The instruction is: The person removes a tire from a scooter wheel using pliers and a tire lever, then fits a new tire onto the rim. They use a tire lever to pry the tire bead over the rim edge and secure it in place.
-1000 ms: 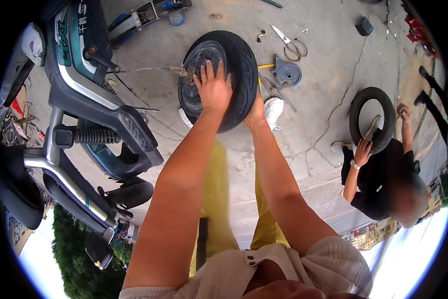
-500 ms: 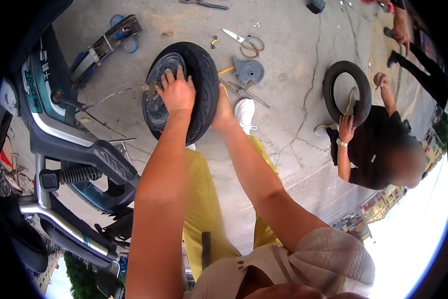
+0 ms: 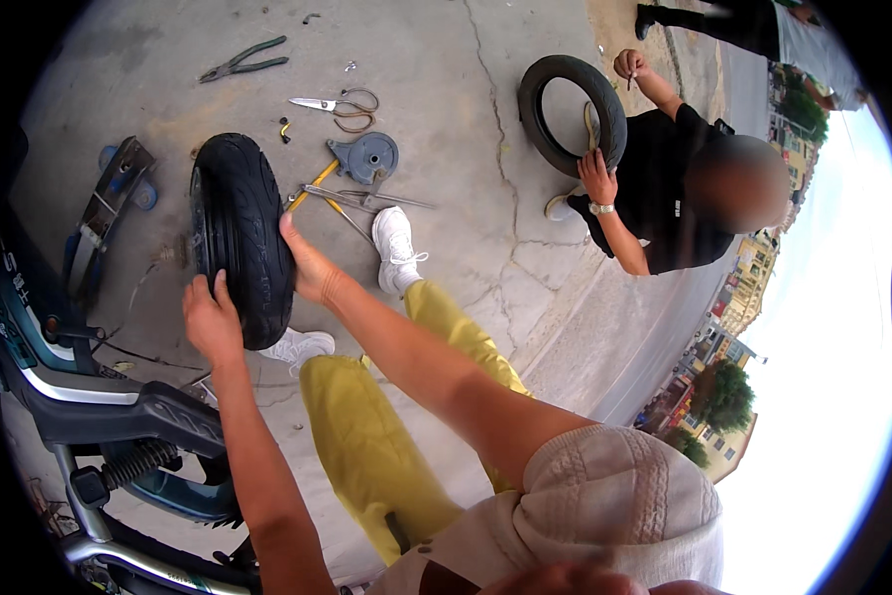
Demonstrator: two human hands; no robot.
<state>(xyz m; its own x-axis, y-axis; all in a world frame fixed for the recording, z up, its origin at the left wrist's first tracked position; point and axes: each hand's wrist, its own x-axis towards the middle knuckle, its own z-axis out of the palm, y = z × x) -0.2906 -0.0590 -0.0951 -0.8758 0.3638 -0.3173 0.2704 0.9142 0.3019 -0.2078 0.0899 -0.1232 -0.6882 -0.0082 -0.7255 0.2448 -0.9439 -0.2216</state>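
A scooter-sized wheel with a black tyre (image 3: 247,223) stands upright on the ground in front of me, its grooved tread toward my right. The rim side faces left and shows only as a narrow strip. My left hand (image 3: 214,319) grips the near left edge of the tyre with bent fingers. Against the right side of the tread presses my right hand (image 3: 310,260), its thumb up and its other fingers partly hidden. A grey brake drum plate (image 3: 369,157) lies right of the wheel, beside yellow-handled tools (image 3: 317,185).
Scissors (image 3: 339,105) and pliers (image 3: 244,61) lie farther off. A floor jack (image 3: 109,213) stands left, near a partly dismantled scooter (image 3: 99,392). At right, a co-worker in black (image 3: 654,188) holds a loose tyre (image 3: 536,111). My white shoe (image 3: 394,248) is near the tools.
My left hand has moved from the wheel's hub face to the tyre's near edge. The wheel has turned, showing more tread. The whole view has swung right.
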